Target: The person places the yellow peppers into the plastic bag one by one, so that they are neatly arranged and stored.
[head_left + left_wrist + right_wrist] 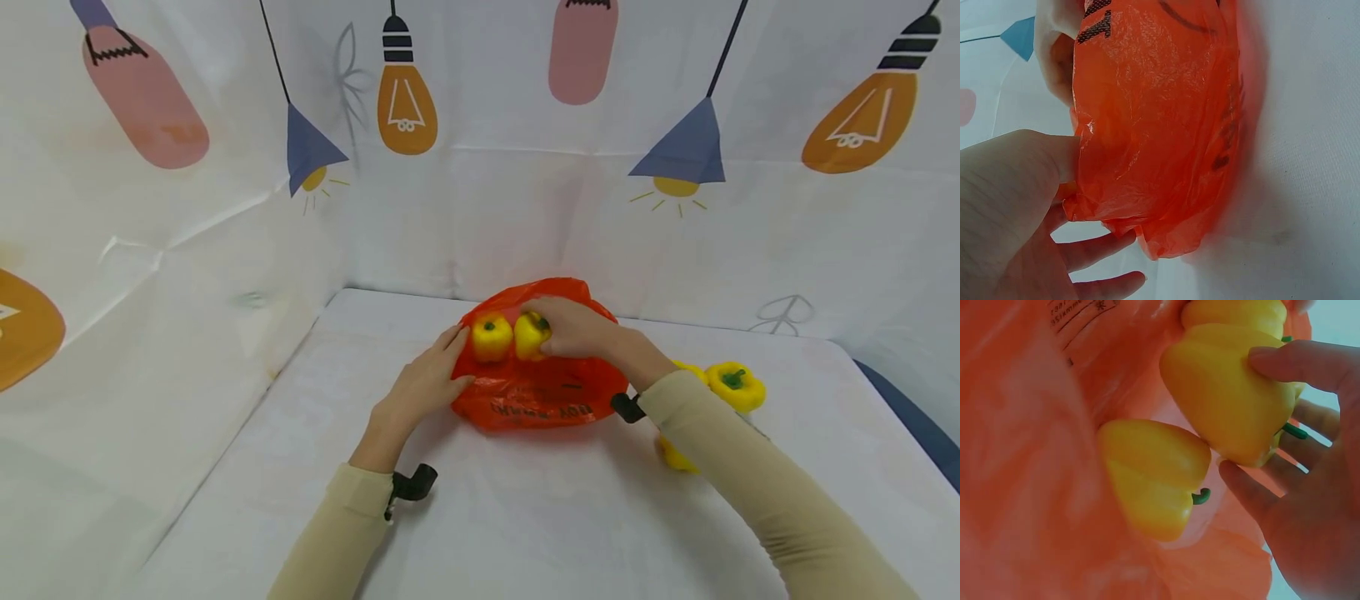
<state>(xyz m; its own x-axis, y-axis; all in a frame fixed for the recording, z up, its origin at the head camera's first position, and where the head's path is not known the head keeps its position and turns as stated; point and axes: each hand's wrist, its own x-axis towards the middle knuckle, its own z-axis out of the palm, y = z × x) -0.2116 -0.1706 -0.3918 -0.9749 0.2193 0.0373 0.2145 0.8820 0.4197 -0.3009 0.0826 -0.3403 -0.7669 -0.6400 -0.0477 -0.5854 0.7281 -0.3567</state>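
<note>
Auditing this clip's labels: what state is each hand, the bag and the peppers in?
Red bag: open, crumpled.
Left hand: touching the bag's edge, grip unclear.
Right hand: closed around the held pepper.
Held pepper: stem attached.
Other bagged peppers: stems attached.
Right-side peppers: outside the bag, partly hidden.

One bag. Three peppers lie at the bag's mouth; three more peppers show to its right, a forearm covering part of that group, so their full count cannot be told. Two hands: the left hand at the bag's left edge, the right hand at its mouth. One table under the bag. Beyond the bag, printed: two lamps, three bulbs, two pink shapes.
</note>
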